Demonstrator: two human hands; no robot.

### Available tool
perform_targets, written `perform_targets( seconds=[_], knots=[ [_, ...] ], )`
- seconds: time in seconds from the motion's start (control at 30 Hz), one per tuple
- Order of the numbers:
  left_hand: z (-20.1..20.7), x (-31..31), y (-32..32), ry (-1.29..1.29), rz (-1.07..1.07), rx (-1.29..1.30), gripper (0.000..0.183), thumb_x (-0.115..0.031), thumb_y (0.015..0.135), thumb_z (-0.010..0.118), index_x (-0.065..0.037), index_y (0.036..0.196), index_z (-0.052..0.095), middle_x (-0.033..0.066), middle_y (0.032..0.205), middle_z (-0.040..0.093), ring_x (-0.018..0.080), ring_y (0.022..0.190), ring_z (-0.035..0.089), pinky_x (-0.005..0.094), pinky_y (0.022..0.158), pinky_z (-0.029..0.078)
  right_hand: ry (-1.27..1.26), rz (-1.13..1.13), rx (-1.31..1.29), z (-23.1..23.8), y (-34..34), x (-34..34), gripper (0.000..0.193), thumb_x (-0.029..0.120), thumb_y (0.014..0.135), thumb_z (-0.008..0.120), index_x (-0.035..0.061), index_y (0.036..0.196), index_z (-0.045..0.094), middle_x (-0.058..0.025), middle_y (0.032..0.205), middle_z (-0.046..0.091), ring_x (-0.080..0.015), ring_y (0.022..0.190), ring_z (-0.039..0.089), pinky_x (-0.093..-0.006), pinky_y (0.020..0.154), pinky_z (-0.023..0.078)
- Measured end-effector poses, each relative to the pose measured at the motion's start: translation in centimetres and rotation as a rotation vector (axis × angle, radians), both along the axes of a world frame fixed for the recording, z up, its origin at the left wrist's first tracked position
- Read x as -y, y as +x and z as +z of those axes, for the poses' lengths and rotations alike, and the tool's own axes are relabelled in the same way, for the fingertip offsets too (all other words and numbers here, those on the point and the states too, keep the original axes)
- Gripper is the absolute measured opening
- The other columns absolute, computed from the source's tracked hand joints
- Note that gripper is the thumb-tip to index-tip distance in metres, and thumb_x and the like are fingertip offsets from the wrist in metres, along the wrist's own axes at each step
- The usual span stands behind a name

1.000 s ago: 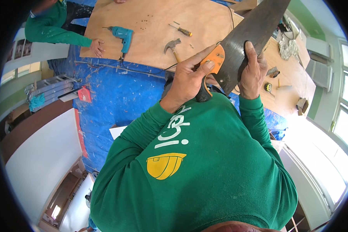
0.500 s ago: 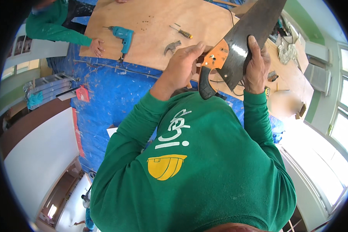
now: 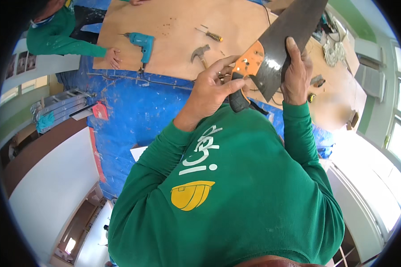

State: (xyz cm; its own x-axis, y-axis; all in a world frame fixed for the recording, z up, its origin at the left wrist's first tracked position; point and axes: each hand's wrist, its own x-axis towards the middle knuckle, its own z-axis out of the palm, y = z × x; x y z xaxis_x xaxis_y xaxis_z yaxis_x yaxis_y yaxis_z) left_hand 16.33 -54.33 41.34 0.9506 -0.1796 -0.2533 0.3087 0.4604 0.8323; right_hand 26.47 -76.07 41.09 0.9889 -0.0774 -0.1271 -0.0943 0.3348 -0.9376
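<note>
The left hand (image 3: 214,91) is gripping the handle of a handsaw with orange-and-black grip and broad dark metal blade (image 3: 276,55), and the right hand (image 3: 297,73) is holding the blade, the thumb lying along its face. The saw is being held up before the chest, appearing over the flat light-brown plywood bench (image 3: 229,26). Probably both hands are sharing its weight because the blade is wide. The green-sleeved forearms (image 3: 295,124) are slanting upward, elbows bending.

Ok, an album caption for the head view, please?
Handsaw in left hand and right hand, with drill, hammer and screwdriver lying on the wooden board.
</note>
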Motion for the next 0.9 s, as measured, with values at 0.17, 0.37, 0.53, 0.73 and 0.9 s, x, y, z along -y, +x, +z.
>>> perform_targets(
  seconds=[0.17, 0.37, 0.53, 0.73, 0.9],
  knots=[
    [0.1, 1.8, -0.5, 0.095, 0.100, 0.097, 0.058, -0.004, 0.107, 0.070, 0.005, 0.161, 0.050, 0.0118, 0.117, 0.072, 0.0170, 0.094, 0.072, 0.0320, 0.084, 0.060, 0.063, -0.056, 0.014, 0.1, -0.7, -0.1, 0.034, 0.020, 0.110, 0.071, -0.0051, 0.132, 0.070, -0.0096, 0.124, 0.076, -0.0165, 0.108, 0.071, -0.0319, 0.095, 0.057],
    [0.3, 2.2, -0.7, 0.211, 0.150, 0.142, 0.055, -0.004, 0.110, 0.066, 0.005, 0.162, 0.049, 0.0067, 0.101, 0.070, 0.0119, 0.085, 0.066, 0.0287, 0.076, 0.057, 0.003, -0.070, 0.005, 1.0, -1.0, -0.3, 0.034, 0.021, 0.111, 0.069, -0.0055, 0.132, 0.068, -0.0116, 0.125, 0.075, -0.0184, 0.107, 0.073, -0.0331, 0.094, 0.059],
    [-0.5, 2.9, -0.8, 0.197, 0.187, 0.165, 0.053, -0.005, 0.112, 0.063, 0.004, 0.162, 0.048, 0.0061, 0.104, 0.070, 0.0109, 0.084, 0.065, 0.0275, 0.072, 0.057, 0.005, -0.095, 0.036, 0.9, -1.2, -0.5, 0.034, 0.022, 0.111, 0.070, -0.0055, 0.132, 0.067, -0.0111, 0.124, 0.076, -0.0185, 0.107, 0.072, -0.0337, 0.094, 0.059],
    [-0.5, 3.5, -0.5, 0.214, 0.199, 0.218, 0.050, -0.007, 0.113, 0.060, 0.003, 0.160, 0.049, 0.0053, 0.095, 0.067, 0.0098, 0.076, 0.065, 0.0260, 0.069, 0.058, 0.004, -0.102, 0.033, 1.3, -1.3, -0.6, 0.031, 0.020, 0.110, 0.073, -0.0042, 0.128, 0.072, -0.0076, 0.121, 0.077, -0.0142, 0.105, 0.071, -0.0308, 0.095, 0.055],
    [-0.5, 3.7, -0.6, 0.207, 0.185, 0.226, 0.049, -0.010, 0.113, 0.059, 0.003, 0.160, 0.049, 0.0115, 0.114, 0.065, 0.0108, 0.077, 0.066, 0.0276, 0.068, 0.060, 0.007, -0.086, 0.054, 0.9, -1.2, -0.2, 0.033, 0.021, 0.109, 0.073, -0.0050, 0.129, 0.071, -0.0082, 0.122, 0.077, -0.0145, 0.106, 0.070, -0.0310, 0.095, 0.055]
  ],
)
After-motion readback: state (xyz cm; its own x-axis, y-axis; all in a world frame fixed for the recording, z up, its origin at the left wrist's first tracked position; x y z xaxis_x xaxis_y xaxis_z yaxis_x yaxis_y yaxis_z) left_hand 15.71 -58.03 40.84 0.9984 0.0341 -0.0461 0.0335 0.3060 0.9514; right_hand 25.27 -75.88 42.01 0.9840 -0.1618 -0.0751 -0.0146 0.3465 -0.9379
